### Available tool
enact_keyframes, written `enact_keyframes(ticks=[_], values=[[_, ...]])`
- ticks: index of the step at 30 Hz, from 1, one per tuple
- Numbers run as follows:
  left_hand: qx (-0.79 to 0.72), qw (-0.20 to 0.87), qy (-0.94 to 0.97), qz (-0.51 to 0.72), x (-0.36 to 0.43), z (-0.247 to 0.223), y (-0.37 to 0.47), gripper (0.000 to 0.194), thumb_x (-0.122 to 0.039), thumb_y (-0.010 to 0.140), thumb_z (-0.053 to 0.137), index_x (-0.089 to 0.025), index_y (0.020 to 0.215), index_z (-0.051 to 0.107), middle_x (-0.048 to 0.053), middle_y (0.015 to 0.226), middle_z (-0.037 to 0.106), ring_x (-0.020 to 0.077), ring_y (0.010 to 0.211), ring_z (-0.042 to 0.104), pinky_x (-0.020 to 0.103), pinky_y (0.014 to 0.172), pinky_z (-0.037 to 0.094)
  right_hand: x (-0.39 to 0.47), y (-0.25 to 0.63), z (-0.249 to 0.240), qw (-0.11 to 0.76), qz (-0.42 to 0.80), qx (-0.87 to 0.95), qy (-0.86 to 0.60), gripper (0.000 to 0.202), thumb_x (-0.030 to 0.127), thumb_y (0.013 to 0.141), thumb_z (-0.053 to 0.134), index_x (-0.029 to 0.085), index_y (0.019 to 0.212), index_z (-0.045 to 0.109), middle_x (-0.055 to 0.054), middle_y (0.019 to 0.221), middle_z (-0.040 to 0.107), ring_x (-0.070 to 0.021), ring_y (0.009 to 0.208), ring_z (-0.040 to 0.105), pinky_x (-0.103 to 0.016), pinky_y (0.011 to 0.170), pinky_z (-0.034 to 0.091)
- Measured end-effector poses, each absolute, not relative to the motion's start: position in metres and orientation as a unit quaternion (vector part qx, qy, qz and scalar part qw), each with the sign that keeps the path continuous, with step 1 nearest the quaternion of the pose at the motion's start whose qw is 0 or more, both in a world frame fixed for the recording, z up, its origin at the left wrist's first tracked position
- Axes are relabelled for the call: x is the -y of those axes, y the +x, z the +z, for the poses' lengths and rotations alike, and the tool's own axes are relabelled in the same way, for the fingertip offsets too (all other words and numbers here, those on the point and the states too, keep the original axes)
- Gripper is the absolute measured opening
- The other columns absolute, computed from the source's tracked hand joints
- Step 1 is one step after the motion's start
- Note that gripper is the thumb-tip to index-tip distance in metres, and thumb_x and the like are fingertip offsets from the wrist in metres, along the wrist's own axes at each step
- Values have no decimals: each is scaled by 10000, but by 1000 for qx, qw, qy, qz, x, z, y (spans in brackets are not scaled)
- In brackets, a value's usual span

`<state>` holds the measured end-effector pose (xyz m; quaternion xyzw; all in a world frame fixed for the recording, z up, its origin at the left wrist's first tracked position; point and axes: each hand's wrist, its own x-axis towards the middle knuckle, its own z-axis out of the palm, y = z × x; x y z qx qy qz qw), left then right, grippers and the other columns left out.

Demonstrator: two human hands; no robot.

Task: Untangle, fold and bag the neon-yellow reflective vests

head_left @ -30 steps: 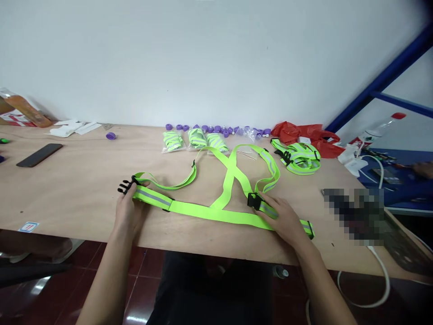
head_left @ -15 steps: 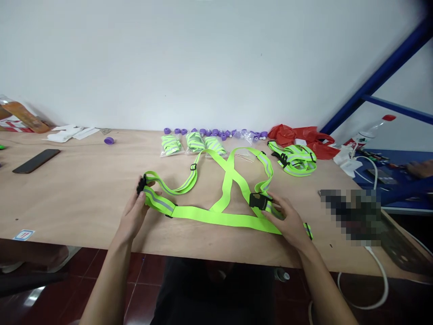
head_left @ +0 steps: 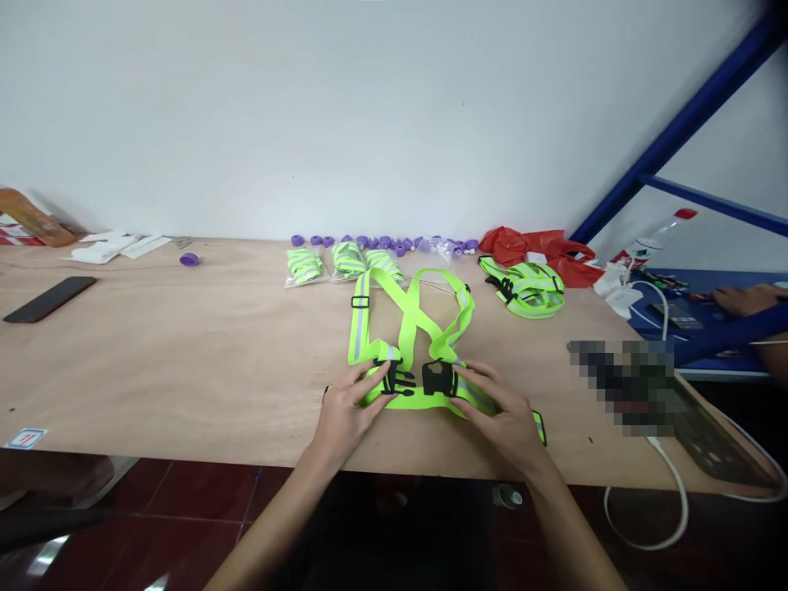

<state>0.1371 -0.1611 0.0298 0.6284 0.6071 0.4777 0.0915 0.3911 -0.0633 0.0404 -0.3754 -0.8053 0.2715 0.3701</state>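
Left hand [head_left: 345, 413] is gripping pronged buckle half [head_left: 390, 378], prongs pointing right toward socket half [head_left: 438, 382], which right hand [head_left: 506, 413] is pinching by its outer end, just apart.

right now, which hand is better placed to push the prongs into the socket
Probably the left hand: it holds the pronged half, with the prongs facing the socket across a gap, while the right hand holds the socket.

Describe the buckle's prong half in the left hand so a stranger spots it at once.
On the table, find the spread-out lime harness. At its near side, the left hand holds the prong half. Unlike the blocky socket half by the right hand, it ends in bare black prongs.
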Motion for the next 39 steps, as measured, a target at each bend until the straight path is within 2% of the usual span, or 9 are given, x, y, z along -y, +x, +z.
enact_keyframes(ticks=[4,17,22,27,30,32,36,38,39], values=[[-615,31,626,478,160,25,144,372,-381,919,675,-298,1282,693,109,1181,723,263,1054,701,391,886,597,70,390,39,385,249,814,-356,344,348,881,711,307,1222,722,-69,1248,661,-239,1123,675,-349,958,562],[-620,5,630,468,162,28,146,357,-390,933,655,-295,1274,697,96,1150,730,245,1024,705,355,846,597,70,386,36,399,236,810,-359,326,375,869,724,300,1185,748,-77,1208,688,-245,1079,699,-353,931,584],[-617,-19,652,440,161,30,151,342,-399,952,620,-257,1250,710,100,1129,736,242,970,702,366,807,588,71,384,35,386,236,815,-363,325,389,876,714,291,1184,746,-84,1243,687,-256,1109,691,-375,956,578],[-618,-34,677,398,158,30,157,337,-391,954,617,-230,1232,717,85,1047,755,229,856,681,351,698,555,76,377,32,364,252,819,-366,339,397,868,722,285,1188,736,-77,1245,693,-261,1120,687,-390,975,573],[-632,-30,687,358,154,34,159,340,-379,935,652,-240,1240,707,78,1060,756,242,877,678,371,722,539,75,373,29,352,261,818,-372,361,401,877,711,285,1220,707,-72,1273,679,-259,1158,667,-389,987,565],[-641,-1,699,317,152,38,157,455,-368,900,704,-246,1333,639,77,1103,747,264,944,672,411,806,533,71,373,28,340,254,825,-374,392,402,889,695,289,1263,673,-70,1285,671,-259,1177,653,-403,1004,552],[-638,86,723,252,157,48,139,879,-357,835,780,-277,1567,301,81,1260,690,304,1118,622,519,1039,430,57,390,28,308,196,849,-381,460,415,910,651,293,1351,601,-76,1301,662,-278,1205,623,-453,1027,527],[-630,125,725,250,164,49,124,925,-352,846,767,-314,1586,215,76,1354,639,304,1214,578,532,1100,374,53,411,27,292,165,859,-387,504,453,900,650,287,1372,582,-86,1310,659,-298,1215,615,-469,1028,523],[-628,142,722,251,168,48,116,900,-345,853,756,-324,1579,225,71,1384,619,299,1249,558,527,1113,365,52,425,26,284,152,861,-393,535,478,887,659,281,1377,578,-93,1317,655,-310,1220,612,-478,1029,521]])
